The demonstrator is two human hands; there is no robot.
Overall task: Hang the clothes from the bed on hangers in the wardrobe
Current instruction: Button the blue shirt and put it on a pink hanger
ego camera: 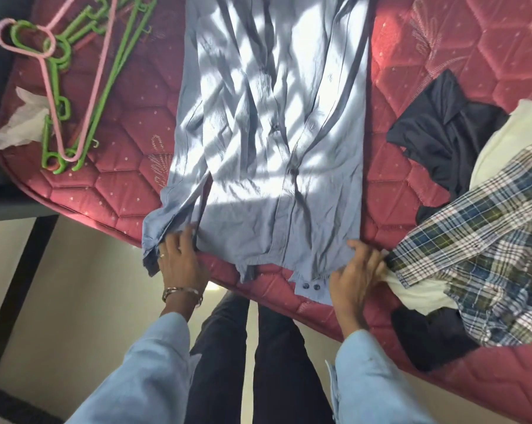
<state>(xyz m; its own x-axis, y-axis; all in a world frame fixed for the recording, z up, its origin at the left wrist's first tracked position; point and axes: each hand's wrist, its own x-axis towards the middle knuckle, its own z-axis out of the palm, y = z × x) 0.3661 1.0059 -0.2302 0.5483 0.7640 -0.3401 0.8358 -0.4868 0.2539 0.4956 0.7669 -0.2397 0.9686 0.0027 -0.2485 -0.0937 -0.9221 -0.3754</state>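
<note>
Nearest me, my left hand [179,258] lies flat with loose, spread fingers on the lower hem of the blue button-up shirt [267,123], beside its cuffed sleeve. My right hand [358,270] presses the hem's other corner, fingers extended, not clenched, just touching the plaid shirt [479,258]. The blue shirt is spread front-up down the red quilted mattress [130,179]. To its right the plaid shirt lies heaped with a dark garment [442,133] and a cream cloth [515,133]. Far left lie green hangers [105,84], a pink hanger [47,84], and white crumpled paper [23,123].
</note>
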